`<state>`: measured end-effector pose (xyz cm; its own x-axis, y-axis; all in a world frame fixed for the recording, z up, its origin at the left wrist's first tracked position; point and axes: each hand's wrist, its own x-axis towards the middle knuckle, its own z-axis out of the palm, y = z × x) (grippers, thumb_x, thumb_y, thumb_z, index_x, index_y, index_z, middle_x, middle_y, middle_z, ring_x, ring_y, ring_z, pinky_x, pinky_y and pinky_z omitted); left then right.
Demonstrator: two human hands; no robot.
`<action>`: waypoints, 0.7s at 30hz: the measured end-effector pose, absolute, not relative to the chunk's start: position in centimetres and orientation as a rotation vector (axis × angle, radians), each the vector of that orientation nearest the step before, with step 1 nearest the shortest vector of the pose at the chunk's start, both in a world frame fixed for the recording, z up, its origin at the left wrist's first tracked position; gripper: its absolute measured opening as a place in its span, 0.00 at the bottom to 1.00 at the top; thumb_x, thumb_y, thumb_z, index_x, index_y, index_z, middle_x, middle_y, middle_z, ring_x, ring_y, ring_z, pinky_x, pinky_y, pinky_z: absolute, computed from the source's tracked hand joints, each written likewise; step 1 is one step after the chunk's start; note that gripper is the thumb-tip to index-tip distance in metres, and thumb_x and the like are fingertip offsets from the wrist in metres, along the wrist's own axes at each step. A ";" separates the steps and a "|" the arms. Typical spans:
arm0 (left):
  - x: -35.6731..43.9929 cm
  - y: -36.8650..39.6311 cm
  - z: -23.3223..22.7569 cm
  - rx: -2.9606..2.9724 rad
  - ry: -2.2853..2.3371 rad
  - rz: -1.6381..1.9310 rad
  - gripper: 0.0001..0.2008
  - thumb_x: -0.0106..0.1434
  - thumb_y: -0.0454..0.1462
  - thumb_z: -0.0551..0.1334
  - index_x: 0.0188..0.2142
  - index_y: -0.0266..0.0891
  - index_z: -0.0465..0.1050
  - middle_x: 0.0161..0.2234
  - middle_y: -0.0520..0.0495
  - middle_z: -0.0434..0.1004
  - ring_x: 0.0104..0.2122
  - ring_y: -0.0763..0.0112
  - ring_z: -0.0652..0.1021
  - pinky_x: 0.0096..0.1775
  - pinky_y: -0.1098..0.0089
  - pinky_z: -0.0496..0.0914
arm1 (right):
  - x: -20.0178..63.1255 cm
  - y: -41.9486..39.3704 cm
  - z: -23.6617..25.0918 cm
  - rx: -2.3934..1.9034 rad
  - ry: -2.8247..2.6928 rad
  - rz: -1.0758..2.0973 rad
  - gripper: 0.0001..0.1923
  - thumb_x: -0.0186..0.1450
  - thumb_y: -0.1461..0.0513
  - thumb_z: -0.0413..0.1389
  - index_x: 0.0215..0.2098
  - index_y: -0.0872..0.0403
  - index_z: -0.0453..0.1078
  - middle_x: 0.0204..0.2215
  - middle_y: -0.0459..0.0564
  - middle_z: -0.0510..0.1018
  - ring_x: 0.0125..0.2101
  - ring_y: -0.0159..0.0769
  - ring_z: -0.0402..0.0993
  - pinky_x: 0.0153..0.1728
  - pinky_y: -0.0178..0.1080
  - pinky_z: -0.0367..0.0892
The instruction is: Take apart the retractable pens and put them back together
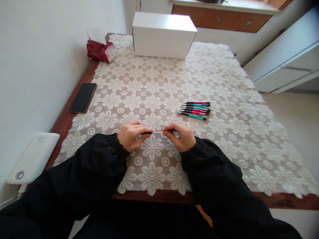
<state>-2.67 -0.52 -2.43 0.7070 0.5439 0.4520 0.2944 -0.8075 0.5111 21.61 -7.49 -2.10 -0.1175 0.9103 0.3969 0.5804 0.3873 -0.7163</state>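
Left hand point(130, 135) and right hand point(181, 136) pinching one thin pen point(152, 133), ends hidden by fingers

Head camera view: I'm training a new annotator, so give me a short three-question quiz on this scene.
1. True or false: both hands grip one thin pen part between them.
2. Where do the assembled pens lie? A) by the phone B) right of the hands C) on the white box
3. What red thing stands in the far left corner?

Key: 1 true: left hand, right hand, pen part. 2 B: pens. 3 tissue pack.
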 end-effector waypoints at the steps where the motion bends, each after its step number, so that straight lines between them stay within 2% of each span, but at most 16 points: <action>1: -2.7 -0.5 -2.4 2.509 0.648 0.845 0.08 0.70 0.39 0.63 0.44 0.42 0.82 0.35 0.50 0.86 0.34 0.68 0.80 0.39 0.67 0.73 | 21.6 -7.5 -2.1 -1.291 -1.809 0.507 0.03 0.67 0.62 0.60 0.34 0.51 0.75 0.26 0.44 0.79 0.24 0.31 0.72 0.29 0.35 0.68; 21: -2.7 -0.3 -2.9 2.541 0.624 0.835 0.10 0.71 0.42 0.62 0.43 0.43 0.81 0.34 0.49 0.85 0.33 0.68 0.79 0.39 0.67 0.73 | 21.3 -7.8 -2.5 -1.165 -1.894 0.474 0.05 0.70 0.63 0.58 0.35 0.50 0.75 0.32 0.48 0.82 0.30 0.34 0.78 0.33 0.37 0.72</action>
